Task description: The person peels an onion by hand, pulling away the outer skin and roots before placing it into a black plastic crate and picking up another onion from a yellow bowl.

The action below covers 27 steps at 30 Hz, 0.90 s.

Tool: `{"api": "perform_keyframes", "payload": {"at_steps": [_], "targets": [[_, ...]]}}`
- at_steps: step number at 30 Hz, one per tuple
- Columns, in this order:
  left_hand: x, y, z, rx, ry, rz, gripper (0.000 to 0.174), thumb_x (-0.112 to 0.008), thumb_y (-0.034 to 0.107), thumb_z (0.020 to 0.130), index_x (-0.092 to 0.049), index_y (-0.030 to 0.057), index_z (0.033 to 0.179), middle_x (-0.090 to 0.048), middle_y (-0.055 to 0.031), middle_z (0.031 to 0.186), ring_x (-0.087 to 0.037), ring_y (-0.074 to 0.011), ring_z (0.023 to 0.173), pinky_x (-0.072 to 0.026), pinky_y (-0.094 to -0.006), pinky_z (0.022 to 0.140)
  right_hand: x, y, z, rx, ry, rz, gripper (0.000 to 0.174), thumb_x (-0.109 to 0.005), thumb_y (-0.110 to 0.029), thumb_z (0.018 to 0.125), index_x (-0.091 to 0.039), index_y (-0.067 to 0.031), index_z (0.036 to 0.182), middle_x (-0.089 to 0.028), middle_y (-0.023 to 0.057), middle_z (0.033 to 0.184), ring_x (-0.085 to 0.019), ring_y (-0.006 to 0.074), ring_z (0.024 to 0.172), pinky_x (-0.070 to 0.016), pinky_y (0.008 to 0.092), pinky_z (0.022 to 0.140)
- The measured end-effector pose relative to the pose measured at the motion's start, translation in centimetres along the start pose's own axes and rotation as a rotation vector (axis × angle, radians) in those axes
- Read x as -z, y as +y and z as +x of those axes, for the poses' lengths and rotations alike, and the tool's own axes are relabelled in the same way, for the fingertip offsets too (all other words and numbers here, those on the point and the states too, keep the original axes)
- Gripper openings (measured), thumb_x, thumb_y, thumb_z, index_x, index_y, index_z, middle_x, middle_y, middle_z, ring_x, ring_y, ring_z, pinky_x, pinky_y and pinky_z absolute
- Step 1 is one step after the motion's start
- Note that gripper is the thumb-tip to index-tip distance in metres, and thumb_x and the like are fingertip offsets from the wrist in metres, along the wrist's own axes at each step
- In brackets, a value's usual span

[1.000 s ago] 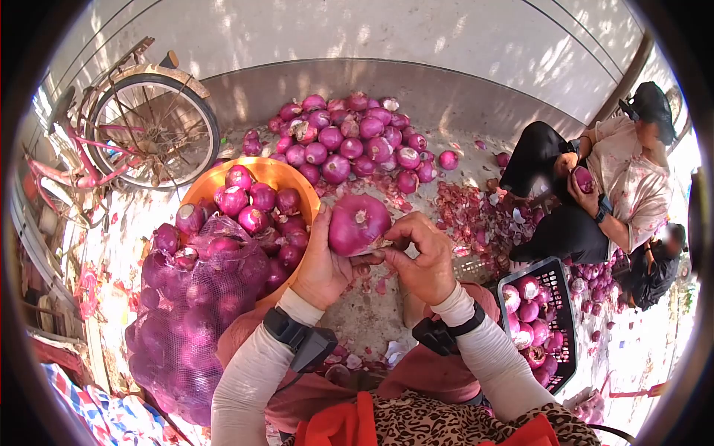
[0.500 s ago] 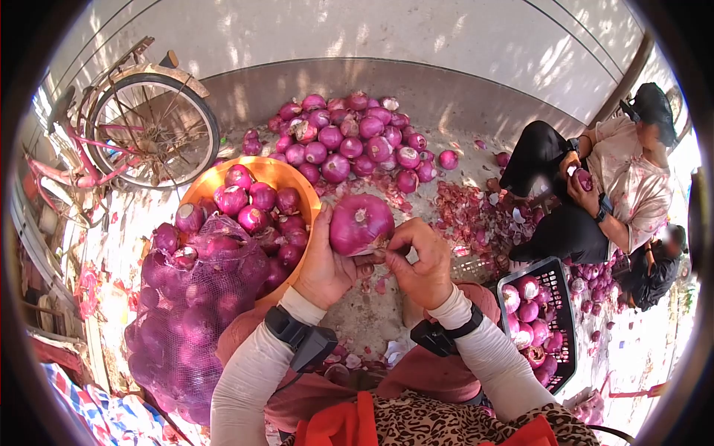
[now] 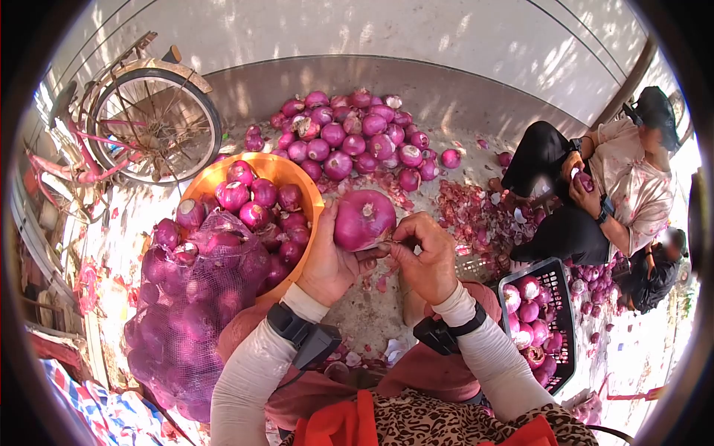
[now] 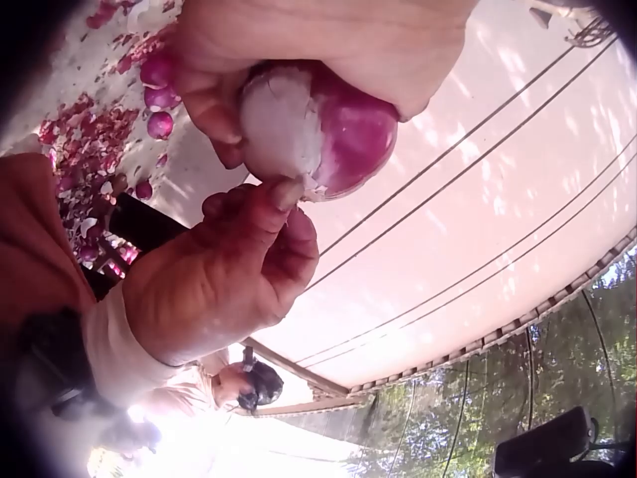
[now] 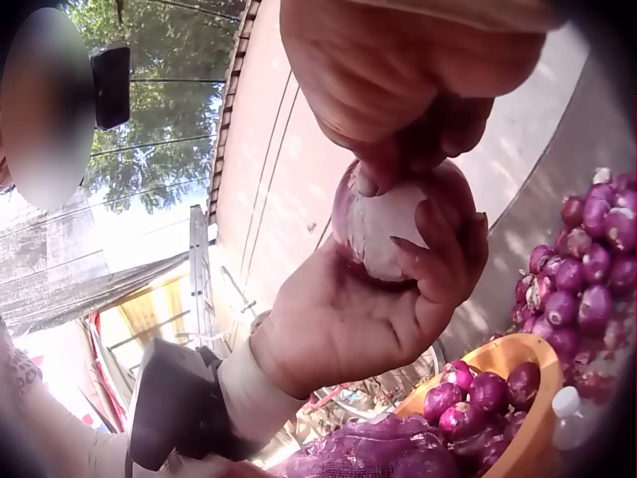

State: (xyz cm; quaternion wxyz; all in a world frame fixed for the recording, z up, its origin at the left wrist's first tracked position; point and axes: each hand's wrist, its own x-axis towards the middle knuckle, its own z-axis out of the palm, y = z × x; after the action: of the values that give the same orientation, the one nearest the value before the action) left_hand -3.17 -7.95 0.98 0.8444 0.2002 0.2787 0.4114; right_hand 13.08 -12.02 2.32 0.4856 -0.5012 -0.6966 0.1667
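Note:
My left hand (image 3: 327, 259) grips a large purple onion (image 3: 365, 220), fingers curled beneath it and thumb along its side. At the onion's lower right edge, my right hand (image 3: 425, 256) pinches with thumb and forefinger at its skin. In the left wrist view the onion (image 4: 353, 134) shows a pale whitish patch beside glossy purple skin, with the right hand (image 4: 224, 274) touching its lower edge. The right wrist view shows the left hand (image 5: 368, 319) cupping the pale side of the onion (image 5: 383, 231), under the right hand (image 5: 408, 80).
An orange tub (image 3: 315, 201) of onions stands at left beside a full purple mesh bag (image 3: 190, 320). Onions are heaped (image 3: 349, 137) by the wall, with loose skins (image 3: 465, 208) nearby. A black crate (image 3: 569, 327) of onions is at right, near a seated person (image 3: 632, 178) holding an onion. A bicycle (image 3: 152, 126) stands left.
The onion and both hands have shifted slightly to the right in the head view. Both hands keep their hold on it, and the seated person's hands have moved a little.

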Motion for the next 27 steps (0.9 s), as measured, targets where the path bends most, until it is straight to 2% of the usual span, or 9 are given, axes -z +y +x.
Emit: {"api": "perform_keyframes", "payload": {"at_steps": [4,7,13,19,22,25,27], "targets": [[-0.1,0.1,0.1,0.038,-0.034,-0.029,0.067,-0.036,0.071,0.089,-0.052,0.0177,0.127,-0.066,-0.0045,0.107,-0.065,-0.0217,0.083,-0.0432,-0.0297,0.064,0.4,-0.5,0.5,0.07,0.08,-0.045,0.021,-0.073,0.002,0.074,-0.06,-0.0023,0.09,-0.06,0.0092,0.084,-0.061,0.0192,0.07,-0.0492,0.03,0.061],[0.7,0.2,0.3,0.049,-0.141,-0.027,0.07,-0.037,0.071,0.088,-0.051,0.0151,0.129,-0.062,-0.0066,0.117,-0.061,-0.0255,0.099,-0.0483,-0.042,0.085,0.5,-0.5,0.2,-0.167,0.02,0.081,0.019,-0.073,0.001,0.075,-0.06,-0.0018,0.089,-0.062,0.0077,0.082,-0.062,0.0161,0.07,-0.0497,0.0283,0.061],[1.1,0.1,0.4,0.056,-0.102,-0.043,0.068,-0.039,0.07,0.089,-0.051,0.0154,0.128,-0.062,-0.0068,0.117,-0.062,-0.0244,0.098,-0.0496,-0.0402,0.083,0.4,0.4,-0.1,-0.215,-0.023,0.173,0.017,-0.072,0.001,0.076,-0.061,-0.0004,0.088,-0.064,0.008,0.081,-0.063,0.0155,0.07,-0.0507,0.0274,0.064],[1.0,-0.2,0.6,-0.082,-0.052,-0.011,0.059,-0.048,0.06,0.091,-0.05,0.0137,0.127,-0.061,-0.0072,0.118,-0.061,-0.0225,0.101,-0.0498,-0.0399,0.085,0.3,0.9,-0.3,-0.216,-0.047,0.11,0.015,-0.07,0.003,0.075,-0.062,0.0,0.087,-0.064,0.01,0.08,-0.064,0.0173,0.072,-0.051,0.0285,0.064],[-0.1,-0.1,0.0,-0.178,-0.017,0.073,0.054,-0.052,0.053,0.092,-0.049,0.0115,0.126,-0.06,-0.0071,0.117,-0.06,-0.0211,0.103,-0.0496,-0.041,0.088,0.6,1.1,-0.2,-0.217,-0.12,0.018,0.013,-0.069,0.003,0.075,-0.061,0.0005,0.085,-0.064,0.0098,0.077,-0.064,0.0174,0.069,-0.0506,0.0285,0.062],[-0.4,0.0,-0.5,-0.302,0.062,0.279,0.049,-0.059,0.042,0.091,-0.048,0.0073,0.124,-0.058,-0.0077,0.116,-0.058,-0.0181,0.105,-0.0468,-0.0378,0.092,0.6,1.8,-0.5,-0.358,-0.188,0.165,0.012,-0.067,0.004,0.074,-0.061,0.0012,0.083,-0.064,0.01,0.074,-0.064,0.0177,0.065,-0.0501,0.0291,0.061],[-0.3,-0.2,-0.2,-0.578,0.13,0.643,0.054,-0.069,0.031,0.084,-0.045,0.0034,0.125,-0.056,-0.011,0.113,-0.057,-0.018,0.102,-0.0467,-0.036,0.089,1.3,1.0,-0.4,-0.458,-0.316,0.216,0.012,-0.067,0.001,0.074,-0.062,0.0013,0.085,-0.065,0.0106,0.073,-0.063,0.0191,0.062,-0.0501,0.0305,0.061]]}}
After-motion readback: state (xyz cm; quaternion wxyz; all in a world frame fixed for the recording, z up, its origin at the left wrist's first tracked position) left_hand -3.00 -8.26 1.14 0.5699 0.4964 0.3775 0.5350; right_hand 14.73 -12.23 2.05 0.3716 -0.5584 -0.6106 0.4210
